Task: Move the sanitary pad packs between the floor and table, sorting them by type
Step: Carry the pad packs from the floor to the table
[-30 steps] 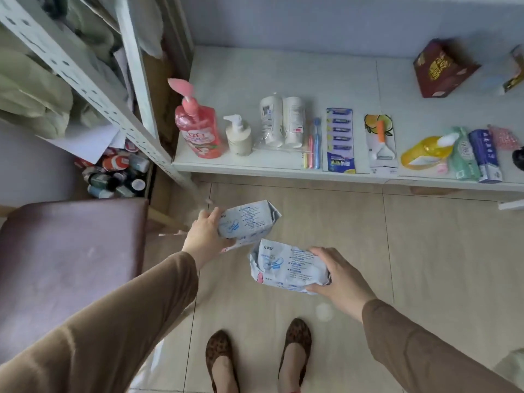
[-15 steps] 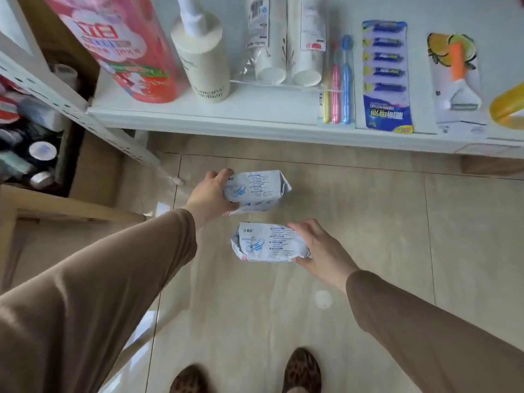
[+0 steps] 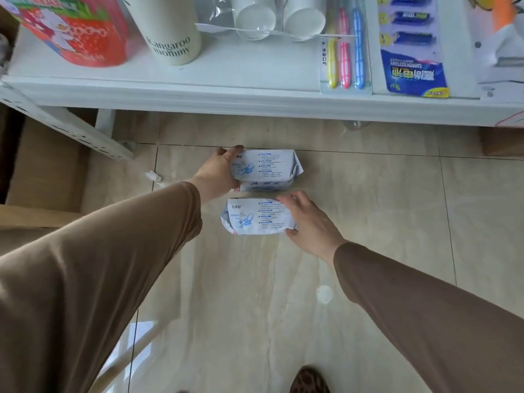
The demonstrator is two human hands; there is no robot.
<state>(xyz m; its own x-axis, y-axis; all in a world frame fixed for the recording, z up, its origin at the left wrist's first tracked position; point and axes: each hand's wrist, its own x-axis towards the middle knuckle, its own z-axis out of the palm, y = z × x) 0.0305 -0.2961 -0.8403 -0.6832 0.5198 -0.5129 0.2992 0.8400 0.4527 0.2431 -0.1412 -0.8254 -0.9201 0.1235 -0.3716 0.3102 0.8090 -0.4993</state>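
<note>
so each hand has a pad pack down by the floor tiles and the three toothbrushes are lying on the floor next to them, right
Not quite. The toothbrushes are on the white table, not the floor, as the head view shows. Otherwise yes: the left hand and right hand each hold a pad pack low over the tiles.

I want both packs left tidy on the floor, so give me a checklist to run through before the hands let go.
1. Left hand grips the farther white-and-blue plastic pad pack: ok.
2. Right hand grips the nearer white-and-blue pad pack: ok.
3. Packs resting on the beige tiled floor: cannot tell.
4. Packs parallel, side by side: ok.
5. Same type: cannot tell.
</note>
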